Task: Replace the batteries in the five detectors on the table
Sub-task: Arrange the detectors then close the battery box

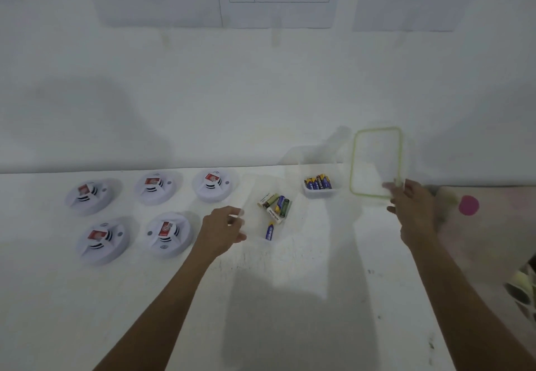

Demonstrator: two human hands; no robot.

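Five detectors (pixel 162 234) lie untouched by the bench's (pixel 290 298) back left corner. The left grip (pixel 223 230) pinches the clear battery box (pixel 252 185) by its rim. The right grip (pixel 412 211) holds a green-rimmed lid (pixel 377 161) upright. This looks like opening up; next, the lid likely needs putting down.

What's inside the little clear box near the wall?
The small clear box holds blue-and-gold batteries standing bunched together. The front ones hide any behind, so their number is unclear.

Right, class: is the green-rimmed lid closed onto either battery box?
No, the right hand holds the lid up, apart from the large box and small box.
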